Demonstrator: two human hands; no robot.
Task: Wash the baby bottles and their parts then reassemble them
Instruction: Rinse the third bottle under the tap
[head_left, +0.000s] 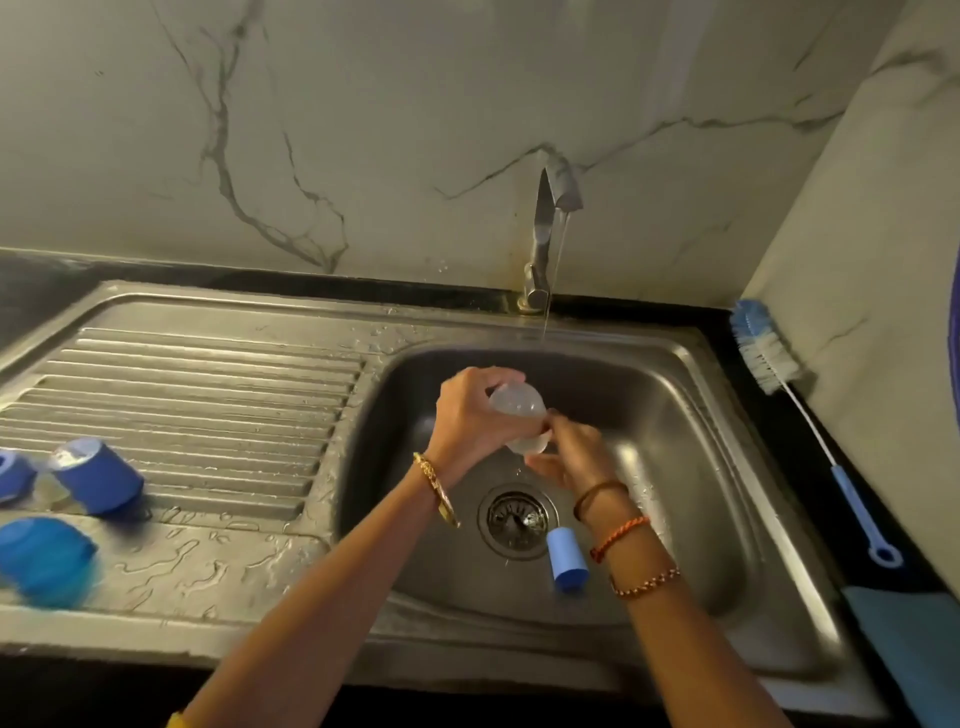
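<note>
Head view. Left hand (470, 410): fingers curled round a clear bottle part (518, 418), held over the sink (691, 415) basin. Right hand (566, 457): fingers pinching the same part from below. Tap (550, 228): running a thin stream behind the hands. Blue cylinder (566, 558): lying in the basin beside the drain (517, 517). Blue parts (96, 475): on the wet draining board, well left. Bottle brush (769, 358): on the table, right. Step, judged: rinsing. Next calls for moving the piece under the stream.

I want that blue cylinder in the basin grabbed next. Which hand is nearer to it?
Right. The right hand sits just above the blue cylinder; the left hand is farther up-left.
</note>
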